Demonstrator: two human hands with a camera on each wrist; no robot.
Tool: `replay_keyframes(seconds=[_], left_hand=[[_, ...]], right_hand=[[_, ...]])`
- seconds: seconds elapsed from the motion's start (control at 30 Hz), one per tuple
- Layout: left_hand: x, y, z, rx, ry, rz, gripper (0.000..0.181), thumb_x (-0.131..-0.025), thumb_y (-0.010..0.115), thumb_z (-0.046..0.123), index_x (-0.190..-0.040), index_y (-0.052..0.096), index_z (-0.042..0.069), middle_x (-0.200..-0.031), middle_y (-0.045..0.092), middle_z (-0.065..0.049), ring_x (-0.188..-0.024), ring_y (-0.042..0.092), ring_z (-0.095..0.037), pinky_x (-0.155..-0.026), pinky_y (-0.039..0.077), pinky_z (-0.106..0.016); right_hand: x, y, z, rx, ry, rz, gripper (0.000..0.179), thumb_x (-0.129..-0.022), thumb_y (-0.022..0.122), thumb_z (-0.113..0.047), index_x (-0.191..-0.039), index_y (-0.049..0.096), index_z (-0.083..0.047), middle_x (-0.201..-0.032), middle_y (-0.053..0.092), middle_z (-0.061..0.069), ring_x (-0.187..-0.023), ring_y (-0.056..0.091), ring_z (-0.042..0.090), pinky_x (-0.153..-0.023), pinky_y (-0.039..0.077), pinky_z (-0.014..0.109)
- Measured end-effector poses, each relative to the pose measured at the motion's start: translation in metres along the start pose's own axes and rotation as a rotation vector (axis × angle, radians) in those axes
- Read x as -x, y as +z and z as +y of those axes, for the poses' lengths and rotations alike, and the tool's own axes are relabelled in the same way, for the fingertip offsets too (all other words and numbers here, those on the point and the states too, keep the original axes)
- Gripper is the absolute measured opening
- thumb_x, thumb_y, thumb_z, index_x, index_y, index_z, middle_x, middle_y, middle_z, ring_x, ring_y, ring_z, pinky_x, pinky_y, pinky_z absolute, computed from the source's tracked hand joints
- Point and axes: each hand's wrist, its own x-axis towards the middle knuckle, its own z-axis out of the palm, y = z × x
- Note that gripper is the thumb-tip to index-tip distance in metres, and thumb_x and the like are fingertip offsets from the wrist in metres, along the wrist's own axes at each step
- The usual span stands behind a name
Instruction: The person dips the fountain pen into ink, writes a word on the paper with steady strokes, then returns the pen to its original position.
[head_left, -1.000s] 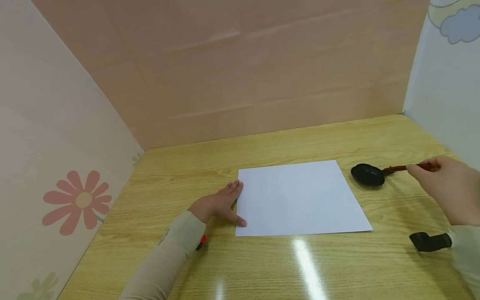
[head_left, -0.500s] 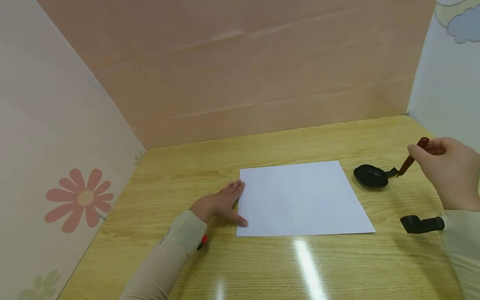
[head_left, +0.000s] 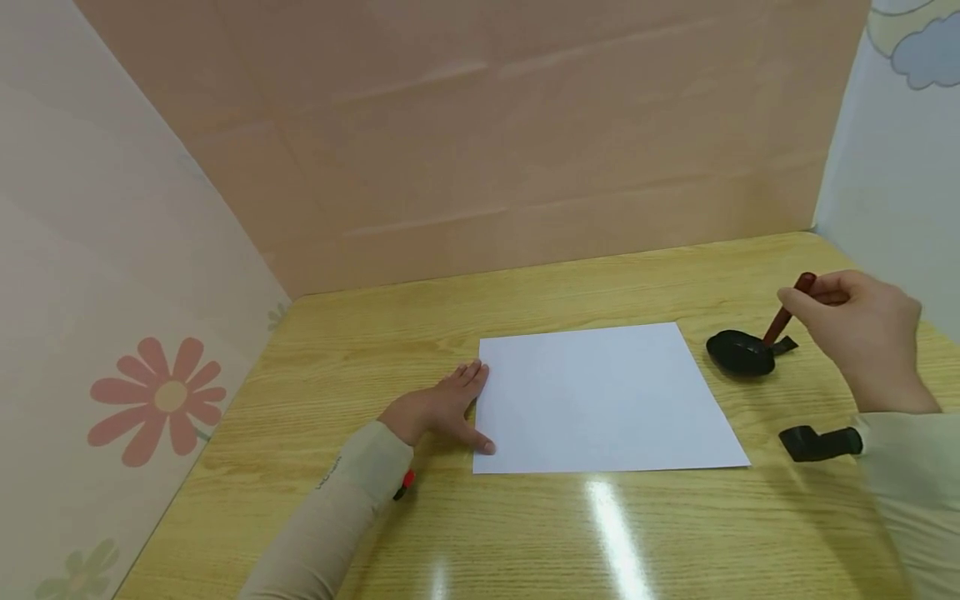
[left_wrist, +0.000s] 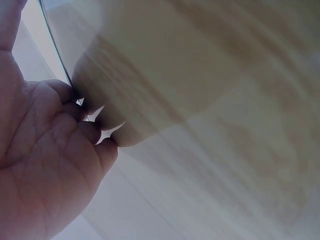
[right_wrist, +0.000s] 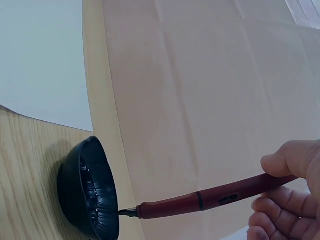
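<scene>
1. Dark red, the pen (head_left: pixel 783 317) is pinched by the right hand's (head_left: pixel 862 333) fingers at the frame's right, slanting down-left.
2. Its nib (right_wrist: pixel 130 212) points at the black dish's (head_left: pixel 738 353) rim; contact, I can't tell.
3. Farther off, centre-frame, the left hand (head_left: pixel 442 408), thumb spread, rests on the paper's (head_left: pixel 607 400) left edge.

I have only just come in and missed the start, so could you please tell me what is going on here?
A person at a table holds a red pen in the right hand, its nib at the rim of a black dish; whether it touches is unclear. The left hand rests at the left edge of the paper, which looks blank. The dish sits right of the paper.
</scene>
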Motion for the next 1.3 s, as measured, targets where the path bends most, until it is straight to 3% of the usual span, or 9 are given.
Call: replay_keyframes(seconds=[0.1, 0.3, 0.67, 1.0, 1.17, 1.3], left_hand=[[-0.001, 0.001, 0.000, -0.007, 0.002, -0.002, 0.117, -0.072, 0.073, 0.054, -0.150, -0.002, 0.010, -0.156, -0.008, -0.004, -0.143, -0.009, -0.022, -0.115, 0.006, -0.043], [0.000, 0.000, 0.000, -0.022, 0.006, 0.001, 0.117, -0.072, 0.072, 0.055, -0.149, -0.003, 0.010, -0.156, -0.009, -0.004, -0.143, -0.009, -0.022, -0.115, 0.006, -0.042], [0.003, -0.002, 0.001, 0.017, 0.017, 0.001, 0.116, -0.072, 0.074, 0.051, -0.149, -0.003, 0.009, -0.156, -0.009, -0.005, -0.142, -0.009, -0.024, -0.115, 0.006, -0.044], [0.002, -0.002, 0.001, 0.026, 0.020, -0.010, 0.117, -0.072, 0.073, 0.051, -0.149, -0.004, 0.009, -0.156, -0.011, -0.005, -0.142, -0.011, -0.023, -0.115, 0.004, -0.043], [0.002, -0.001, 0.001, 0.020, 0.026, -0.007, 0.116, -0.073, 0.073, 0.051, -0.149, -0.004, 0.009, -0.156, -0.010, -0.005, -0.142, -0.010, -0.024, -0.115, 0.005, -0.044], [0.003, -0.002, 0.001, 0.010, 0.020, -0.005, 0.116, -0.073, 0.073, 0.052, -0.149, -0.003, 0.009, -0.156, -0.009, -0.005, -0.143, -0.009, -0.024, -0.115, 0.005, -0.044]], right_hand=[[0.001, 0.003, 0.001, 0.001, -0.003, -0.018, 0.050, -0.086, 0.058, -0.045, -0.103, 0.059, 0.002, -0.056, 0.034, -0.040, -0.064, 0.031, -0.017, -0.055, 0.034, 0.017], [0.003, 0.010, 0.003, -0.011, -0.022, -0.037, 0.048, -0.085, 0.059, -0.046, -0.099, 0.060, 0.000, -0.060, 0.037, -0.038, -0.063, 0.035, -0.016, -0.051, 0.036, 0.014], [0.006, 0.017, 0.008, -0.059, -0.071, -0.030, 0.039, -0.085, 0.062, -0.041, -0.094, 0.061, -0.002, -0.059, 0.041, -0.038, -0.062, 0.039, -0.016, -0.051, 0.036, 0.015], [0.007, 0.016, 0.006, -0.013, -0.093, -0.065, 0.040, -0.085, 0.062, -0.040, -0.094, 0.061, -0.001, -0.061, 0.043, -0.033, -0.061, 0.038, -0.016, -0.054, 0.036, 0.018], [0.004, 0.014, 0.008, 0.052, -0.135, -0.136, 0.038, -0.086, 0.062, -0.038, -0.094, 0.062, -0.001, -0.068, 0.058, -0.011, -0.061, 0.039, -0.011, -0.053, 0.036, 0.020], [0.002, 0.014, 0.010, 0.109, -0.181, -0.180, 0.033, -0.086, 0.062, -0.033, -0.087, 0.060, 0.000, -0.070, 0.061, 0.005, -0.063, 0.045, 0.005, -0.051, 0.035, 0.025]])
